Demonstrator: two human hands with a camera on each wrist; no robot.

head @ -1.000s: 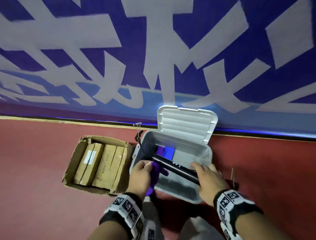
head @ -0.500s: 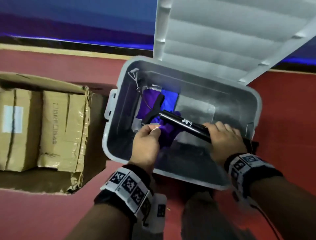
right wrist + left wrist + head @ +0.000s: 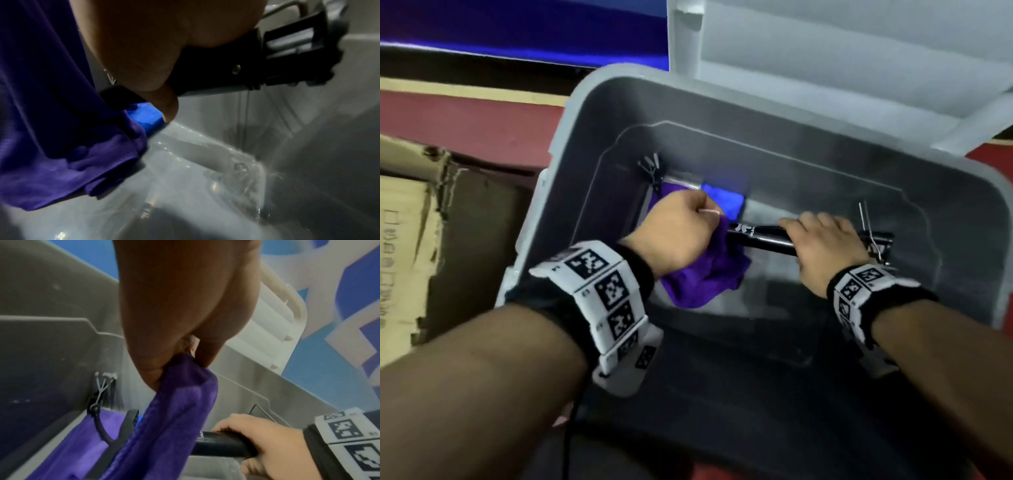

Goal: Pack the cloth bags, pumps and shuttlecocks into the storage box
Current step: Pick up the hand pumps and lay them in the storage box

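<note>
Both hands are down inside the grey storage box, whose lid stands open at the back. My left hand pinches a purple cloth bag that hangs from its fingers. My right hand grips the barrel of a black pump, held level just above the box floor. The pump's handle end points left, behind the cloth. Another purple cloth and a blue one lie on the floor at the left. No shuttlecocks are in view.
An open cardboard carton with brown packets stands on the red floor just left of the box. A blue and white wall rises behind. A small metal clip hangs at the box's inner left wall.
The camera has come much closer to the box. Both hands have gone deeper into it, carrying the pump and purple cloth down towards the floor; the pump now lies nearly level.
</note>
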